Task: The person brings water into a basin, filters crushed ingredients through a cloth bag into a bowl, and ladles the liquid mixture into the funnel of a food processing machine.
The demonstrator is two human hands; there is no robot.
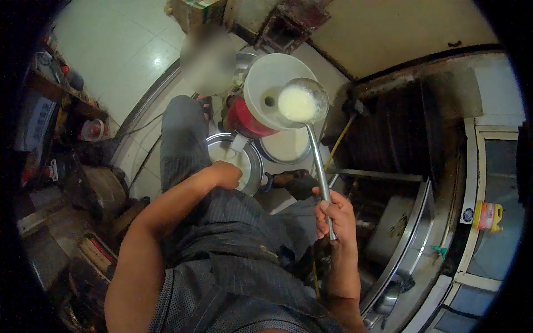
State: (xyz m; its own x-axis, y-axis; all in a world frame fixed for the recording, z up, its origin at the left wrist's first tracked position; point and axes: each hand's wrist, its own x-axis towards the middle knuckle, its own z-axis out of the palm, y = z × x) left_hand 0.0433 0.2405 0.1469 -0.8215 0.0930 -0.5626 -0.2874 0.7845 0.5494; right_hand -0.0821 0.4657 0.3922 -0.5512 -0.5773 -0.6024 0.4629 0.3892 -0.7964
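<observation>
My right hand (336, 216) is wrapped round the long handle of a metal ladle (317, 161). Pale, creamy liquid (297, 104) fills the ladle's bowl, which is over the right side of a wide white hopper (256, 83) with a dark hole in its bottom. Beneath the hopper shows a red body (247, 117). My left hand (225, 175) is closed at the near rim of a metal pot (260, 169); its fingertips are hidden. A small white piece (239, 143) stands out of that pot, and I cannot tell whether my hand touches it.
Another pot of pale liquid (286, 145) stands right of the red body. A metal-framed rack (383, 222) is by my right arm. To the left are cluttered shelves (41, 111) and a white tub (94, 130). A yellow container (489, 216) is at far right. A blurred patch covers the top.
</observation>
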